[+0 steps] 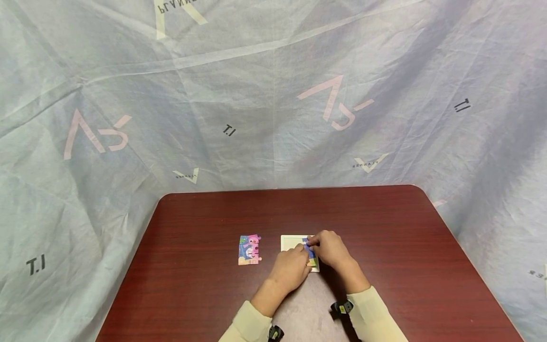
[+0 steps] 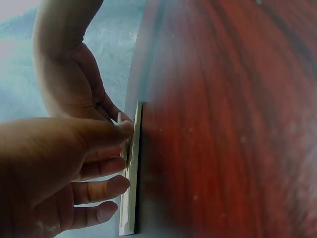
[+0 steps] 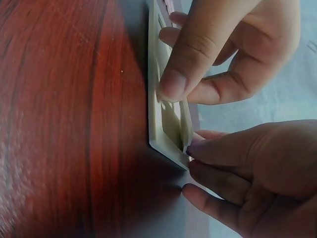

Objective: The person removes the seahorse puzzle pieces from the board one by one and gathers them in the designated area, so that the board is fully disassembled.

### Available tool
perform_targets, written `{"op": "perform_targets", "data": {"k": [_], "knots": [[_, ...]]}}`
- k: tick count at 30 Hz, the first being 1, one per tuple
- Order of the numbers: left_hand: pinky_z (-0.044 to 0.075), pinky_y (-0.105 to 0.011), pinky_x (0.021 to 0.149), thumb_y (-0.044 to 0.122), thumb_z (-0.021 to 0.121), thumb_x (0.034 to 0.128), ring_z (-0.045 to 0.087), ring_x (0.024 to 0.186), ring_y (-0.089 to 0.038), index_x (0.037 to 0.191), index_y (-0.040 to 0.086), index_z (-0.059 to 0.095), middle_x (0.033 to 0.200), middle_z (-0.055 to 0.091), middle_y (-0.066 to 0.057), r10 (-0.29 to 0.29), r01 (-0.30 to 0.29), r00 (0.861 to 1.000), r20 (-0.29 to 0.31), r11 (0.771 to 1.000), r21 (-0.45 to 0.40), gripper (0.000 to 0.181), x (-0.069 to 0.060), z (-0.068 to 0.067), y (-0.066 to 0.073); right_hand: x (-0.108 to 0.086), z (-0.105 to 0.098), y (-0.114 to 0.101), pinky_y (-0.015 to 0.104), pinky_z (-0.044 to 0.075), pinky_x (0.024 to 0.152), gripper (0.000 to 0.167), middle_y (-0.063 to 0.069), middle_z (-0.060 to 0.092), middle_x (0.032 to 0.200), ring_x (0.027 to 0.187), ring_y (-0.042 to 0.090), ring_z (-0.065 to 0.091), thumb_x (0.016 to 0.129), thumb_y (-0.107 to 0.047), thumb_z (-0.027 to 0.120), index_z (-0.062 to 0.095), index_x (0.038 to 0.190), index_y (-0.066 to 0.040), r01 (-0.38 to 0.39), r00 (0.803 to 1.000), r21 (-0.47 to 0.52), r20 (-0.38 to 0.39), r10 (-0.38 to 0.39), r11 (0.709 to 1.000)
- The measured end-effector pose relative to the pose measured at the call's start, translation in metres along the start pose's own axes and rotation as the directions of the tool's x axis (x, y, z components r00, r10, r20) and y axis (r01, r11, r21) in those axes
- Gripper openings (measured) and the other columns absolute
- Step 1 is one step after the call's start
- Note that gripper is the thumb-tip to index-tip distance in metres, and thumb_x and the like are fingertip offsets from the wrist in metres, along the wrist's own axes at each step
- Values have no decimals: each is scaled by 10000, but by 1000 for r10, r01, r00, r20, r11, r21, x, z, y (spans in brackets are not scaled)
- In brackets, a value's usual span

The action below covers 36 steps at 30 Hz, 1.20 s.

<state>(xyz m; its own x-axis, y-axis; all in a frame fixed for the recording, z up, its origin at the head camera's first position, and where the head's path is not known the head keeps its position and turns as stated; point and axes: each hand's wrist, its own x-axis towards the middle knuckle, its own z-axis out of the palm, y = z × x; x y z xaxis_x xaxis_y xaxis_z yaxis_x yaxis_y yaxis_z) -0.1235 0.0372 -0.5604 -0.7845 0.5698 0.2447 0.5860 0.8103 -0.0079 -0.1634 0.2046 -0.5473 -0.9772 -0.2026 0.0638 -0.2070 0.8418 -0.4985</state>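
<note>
A pale puzzle tray (image 1: pixel 289 243) lies on the table. Over its right side is a blue jigsaw section (image 1: pixel 311 255) with a yellow-green lower end, partly covered by fingers. My right hand (image 1: pixel 331 248) pinches the section's far right end; in the right wrist view its edge (image 3: pixel 186 130) is raised at a slant from the tray. My left hand (image 2: pixel 39 163) holds the near part, its thumb (image 2: pixel 121 131) low at the tray's near edge and its index finger on top. The contact under the left fingertips is partly hidden.
A joined block of jigsaw pieces (image 1: pixel 249 249), pink and blue with knobs on its right side, lies flat left of the tray. The dark red table (image 1: pixel 205 213) has rounded far corners. A pale printed cloth (image 1: pixel 265 156) hangs behind it.
</note>
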Motion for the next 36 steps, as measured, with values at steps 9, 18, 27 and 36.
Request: {"op": "perform_targets", "data": {"k": [9, 18, 27, 36], "knots": [[570, -312, 651, 380, 818, 890, 699, 818, -165, 1030, 160, 743, 1042, 666, 5, -28, 26, 998, -51, 999, -36, 271, -3, 4, 2, -1, 3, 2, 535, 601, 871, 143, 112, 829, 1044, 994, 337, 788, 824, -35, 844, 871, 939, -115, 8, 999, 4, -31, -8, 1000], [582, -325, 657, 295, 744, 941, 733, 843, -169, 1066, 182, 787, 1156, 716, 46, -22, 19, 998, -57, 998, -55, 174, -4, 3, 4, 0, 4, 2, 545, 602, 858, 153, 101, 831, 1033, 985, 337, 792, 813, -25, 839, 873, 922, -127, 2, 999, 14, -40, -2, 1000], [567, -326, 623, 280, 685, 996, 736, 793, -166, 969, 197, 777, 1099, 740, 54, -16, 15, 997, -71, 1000, -24, 127, -2, 2, 3, 1, 3, 2, 545, 601, 864, 149, 96, 829, 1061, 999, 336, 792, 806, -31, 846, 872, 919, -125, -7, 999, 23, -35, 7, 1000], [543, -319, 594, 292, 701, 994, 715, 749, -170, 952, 199, 773, 995, 709, 30, -19, 17, 997, -79, 1000, -18, 125, -4, 3, 2, 0, 1, 1, 545, 599, 879, 147, 87, 825, 1093, 1025, 345, 789, 810, -28, 851, 870, 929, -111, 1, 1000, 19, -25, -1, 1000]]}}
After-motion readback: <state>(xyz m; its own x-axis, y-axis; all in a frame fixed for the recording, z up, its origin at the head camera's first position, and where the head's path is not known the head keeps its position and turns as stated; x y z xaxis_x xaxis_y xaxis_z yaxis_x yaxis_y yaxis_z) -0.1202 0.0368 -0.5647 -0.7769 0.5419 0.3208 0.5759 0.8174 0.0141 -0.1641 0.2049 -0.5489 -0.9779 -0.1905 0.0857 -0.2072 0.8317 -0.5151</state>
